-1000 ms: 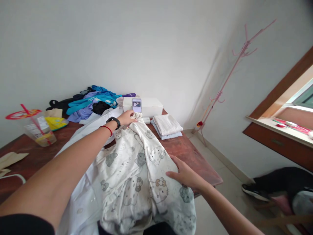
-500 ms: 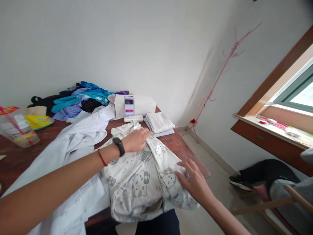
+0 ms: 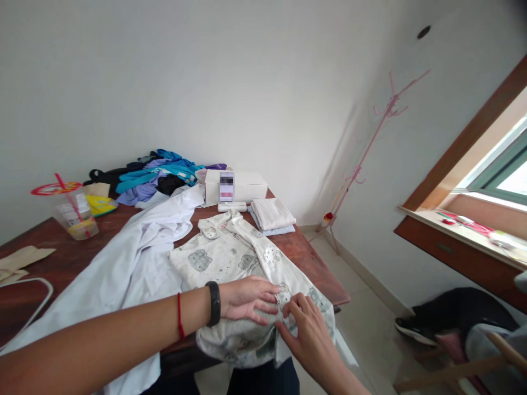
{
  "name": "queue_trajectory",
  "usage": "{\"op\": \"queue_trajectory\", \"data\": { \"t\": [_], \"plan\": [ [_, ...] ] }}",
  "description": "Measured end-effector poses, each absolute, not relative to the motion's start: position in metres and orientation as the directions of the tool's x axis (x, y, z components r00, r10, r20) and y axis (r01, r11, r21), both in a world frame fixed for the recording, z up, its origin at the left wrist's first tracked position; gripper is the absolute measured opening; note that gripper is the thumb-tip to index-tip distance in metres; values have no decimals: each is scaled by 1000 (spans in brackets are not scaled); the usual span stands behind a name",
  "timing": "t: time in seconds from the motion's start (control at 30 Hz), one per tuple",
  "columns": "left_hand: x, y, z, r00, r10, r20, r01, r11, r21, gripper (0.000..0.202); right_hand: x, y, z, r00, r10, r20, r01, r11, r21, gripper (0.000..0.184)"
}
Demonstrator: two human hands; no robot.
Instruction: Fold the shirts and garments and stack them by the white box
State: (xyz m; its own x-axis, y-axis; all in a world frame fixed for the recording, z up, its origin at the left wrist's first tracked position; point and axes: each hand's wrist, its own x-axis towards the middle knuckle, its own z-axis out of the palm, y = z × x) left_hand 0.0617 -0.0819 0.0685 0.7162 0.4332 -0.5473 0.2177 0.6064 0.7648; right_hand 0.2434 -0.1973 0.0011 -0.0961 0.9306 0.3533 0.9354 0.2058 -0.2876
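Observation:
A white pajama shirt [image 3: 230, 258] with grey cat-face prints lies on the wooden table, collar toward the back, its lower end hanging over the near edge. Flat on its lower part rests my left hand [image 3: 251, 299], palm down and fingers spread, with a black band and a red string on the wrist. Just to the right, my right hand [image 3: 307, 329] has curled fingers, thumb and index pinching the shirt's sleeve [image 3: 272, 255] near its lower end. The sleeve runs down along the shirt's right side.
A white garment [image 3: 135, 258] lies to the left. Behind are a pile of clothes [image 3: 160, 175], a phone [image 3: 226, 187] against a white box [image 3: 251, 186], and folded clothes [image 3: 272, 214]. A plastic cup [image 3: 78, 216] stands left. The table [image 3: 304, 263] ends at the right.
My left hand has moved down from the shirt's upper part to its lower part. My right hand has shifted left and curled its fingers at the sleeve. The view has tilted slightly.

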Motion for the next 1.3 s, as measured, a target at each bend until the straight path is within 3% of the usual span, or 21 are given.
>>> {"op": "queue_trajectory", "data": {
  "t": [0.33,0.53,0.73,0.9,1.1,1.3],
  "plan": [
    [73,-88,47,704,496,-508,56,674,736,29,237,-208,-21,-8,870,493,949,161,-270,23],
    [82,-84,43,687,496,-531,15,722,692,22,235,-205,-23,48,863,503,937,136,-322,5],
    [104,-78,48,654,535,-534,-118,770,627,9,253,-204,-4,88,855,511,913,136,-384,6],
    [120,-80,57,660,539,-523,-218,804,553,8,259,-207,-11,144,849,509,919,76,-388,32],
    [121,-87,59,638,557,-532,-280,811,514,8,266,-208,-29,178,841,511,914,51,-402,7],
    [119,-84,54,604,593,-532,-255,776,577,9,280,-212,-20,221,819,529,923,-1,-385,11]
  ]
}}
